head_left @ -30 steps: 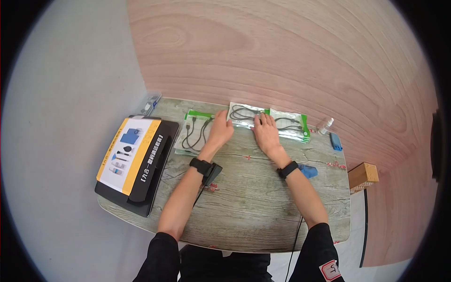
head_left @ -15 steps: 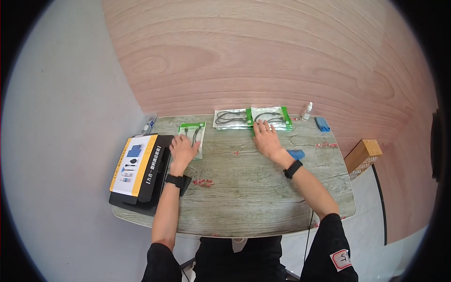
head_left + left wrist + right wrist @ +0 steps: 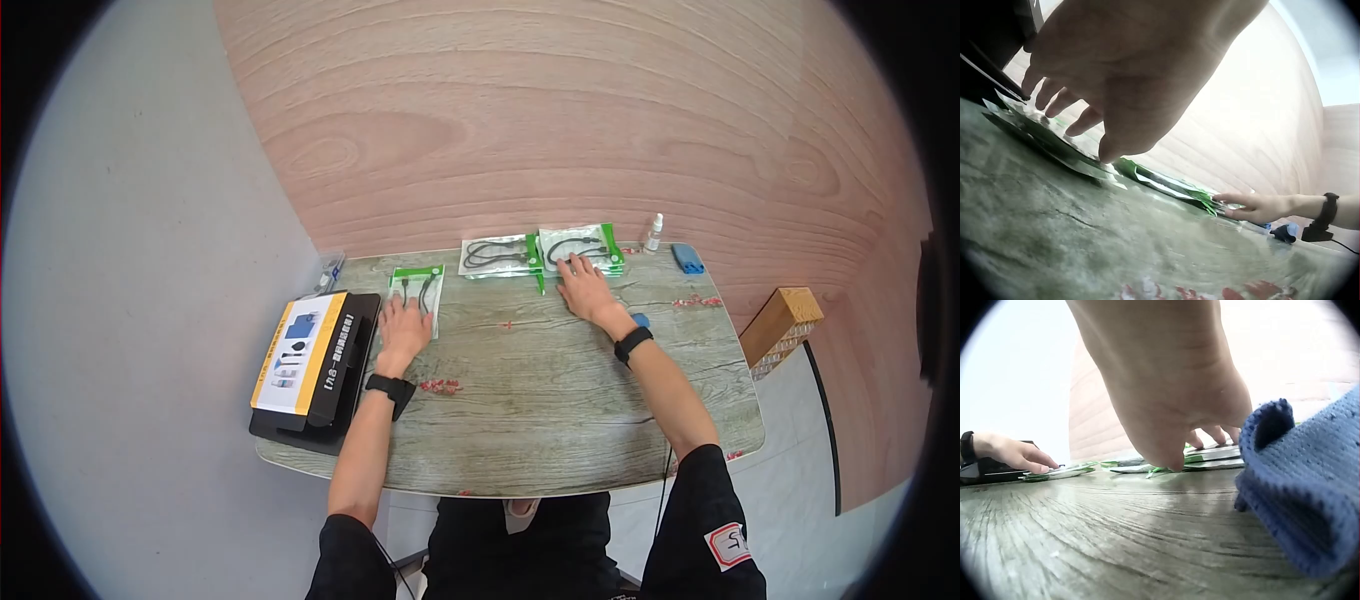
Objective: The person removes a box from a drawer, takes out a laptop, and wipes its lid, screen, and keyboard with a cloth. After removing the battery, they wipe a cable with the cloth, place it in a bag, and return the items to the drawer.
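My left hand (image 3: pixel 404 332) rests with spread, fairly straight fingers on the near part of a small pile of clear bags with green tops and dark cables (image 3: pixel 427 290). In the left wrist view the layered edges of these bags (image 3: pixel 1054 147) show under the fingertips. Farther right, the fingertips of my right hand (image 3: pixel 590 296) touch the front edge of a neat stack of bagged cables (image 3: pixel 578 240). Another stack of bagged cables (image 3: pixel 494 254) lies just left of it, a green flap sticking out at its corner. The right fingers look extended in the right wrist view.
A black case with a printed sheet (image 3: pixel 300 360) stands left of my left hand. A small clear box (image 3: pixel 328 272) sits behind it. A spray bottle (image 3: pixel 654 233) and a blue object (image 3: pixel 687 258) are at the back right. Blue cloth (image 3: pixel 1310 487) lies by my right wrist.
My left hand has gone from the right side of the left-hand bags to their near part, and that pile looks narrower. My right hand has shifted right along the right stack's front edge.
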A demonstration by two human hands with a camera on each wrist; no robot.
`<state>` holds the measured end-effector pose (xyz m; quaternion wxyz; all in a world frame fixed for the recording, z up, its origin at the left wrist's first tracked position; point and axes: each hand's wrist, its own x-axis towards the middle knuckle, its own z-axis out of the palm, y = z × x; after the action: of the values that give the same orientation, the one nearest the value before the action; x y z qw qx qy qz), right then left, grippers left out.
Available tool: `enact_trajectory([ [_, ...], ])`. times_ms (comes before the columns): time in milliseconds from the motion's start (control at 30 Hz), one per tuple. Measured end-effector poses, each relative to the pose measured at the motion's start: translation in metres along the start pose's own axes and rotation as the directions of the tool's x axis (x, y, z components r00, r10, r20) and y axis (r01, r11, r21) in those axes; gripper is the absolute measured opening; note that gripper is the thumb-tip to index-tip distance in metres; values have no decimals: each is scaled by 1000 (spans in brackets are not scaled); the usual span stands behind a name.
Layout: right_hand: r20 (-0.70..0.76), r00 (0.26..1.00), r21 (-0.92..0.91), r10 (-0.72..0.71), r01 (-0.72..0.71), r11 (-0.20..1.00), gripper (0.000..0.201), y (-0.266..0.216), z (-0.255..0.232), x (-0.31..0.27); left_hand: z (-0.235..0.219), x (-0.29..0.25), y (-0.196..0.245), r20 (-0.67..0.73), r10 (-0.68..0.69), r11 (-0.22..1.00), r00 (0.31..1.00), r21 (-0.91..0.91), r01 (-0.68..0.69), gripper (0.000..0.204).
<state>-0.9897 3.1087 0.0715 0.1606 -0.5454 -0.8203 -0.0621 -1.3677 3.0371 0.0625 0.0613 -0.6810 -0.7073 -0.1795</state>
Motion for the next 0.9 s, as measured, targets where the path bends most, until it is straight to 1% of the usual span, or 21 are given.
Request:
enact_trajectory([
  [33, -13, 1000, -18, -3, 3, 1000, 55, -2, -3, 0, 1, -1, 1, -34, 11, 1000, 999, 2, -11, 52],
  [67, -24, 1000, -35, -8, 8, 999, 55, -5, -4, 0, -2, -2, 6, -21, 31, 999, 999, -14, -32, 50],
  [100, -65, 997, -56, -30, 27, 998, 53, -7, -5, -1, -6, -1, 9, -9, 47, 998, 999, -27, -48, 48],
  [200, -89, 993, 27, -80, 83, 996, 53, -16, -13, -1, -17, -7, 13, 34, 74, 997, 997, -40, -72, 43],
  [233, -78, 993, 60, -92, 96, 994, 50, -27, -26, -4, -18, -8, 15, 50, 91, 995, 995, -47, -89, 41],
  [333, -92, 978, 134, -188, 199, 971, 45, -41, -28, -7, -18, -13, 20, 73, 131, 991, 989, 23, -133, 42],
  [367, -95, 973, 132, -209, 220, 966, 40, -47, -30, -9, -18, -16, 23, 65, 152, 988, 986, 30, -154, 41],
  [433, -52, 970, 139, -239, 244, 960, 40, -57, -39, -17, -21, -27, 28, 49, 190, 980, 980, 46, -193, 39],
  [467, -29, 966, 143, -256, 258, 956, 40, -60, -41, -20, -24, -32, 30, 79, 206, 977, 975, 43, -210, 37],
  [533, -75, 956, 209, -285, 295, 932, 36, -63, -39, -25, -33, -43, 35, 141, 238, 969, 961, 33, -245, 35],
  [567, -97, 951, 240, -294, 309, 920, 34, -63, -39, -29, -40, -51, 39, 144, 259, 964, 955, 21, -264, 33],
  [667, -103, 941, 318, -323, 339, 885, 32, -71, -41, -35, -54, -70, 49, 275, 313, 949, 909, -64, -308, 39],
  [767, 21, 946, 461, -325, 279, 842, 32, -88, -40, -34, -68, -92, 61, 313, 456, 888, 833, -229, -400, 50],
  [867, 29, 946, 511, -323, 263, 818, 34, -107, -31, -32, -81, -102, 81, 444, 534, 845, 720, -254, -470, 64],
  [900, 41, 959, 477, -280, 227, 849, 35, -111, -28, -32, -79, -105, 86, 438, 549, 835, 712, -254, -487, 64],
])
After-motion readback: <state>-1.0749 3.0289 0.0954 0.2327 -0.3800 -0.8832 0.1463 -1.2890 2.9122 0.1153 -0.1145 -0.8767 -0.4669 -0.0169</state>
